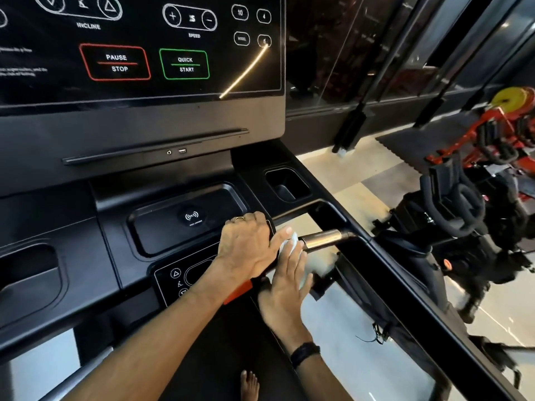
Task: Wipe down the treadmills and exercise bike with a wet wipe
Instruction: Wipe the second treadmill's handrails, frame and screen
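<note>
Two hands are working a treadmill (202, 169) handlebar: the left hand (249, 244) is curling over it, the right hand (286, 287) is pressing one wet wipe (289, 244) flat-fingered. The console's two visible cup pockets (286, 183) are sitting bare.

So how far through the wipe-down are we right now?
Done: nothing shows as finished. In hand: both the left hand and right hand are on the wet wipe at the treadmill's metal handle. Left: the exercise bike stands untouched.

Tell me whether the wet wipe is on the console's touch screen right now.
No, the wet wipe is down at the metal handlebar grip, between the left hand and right hand, well below the screen.
</note>
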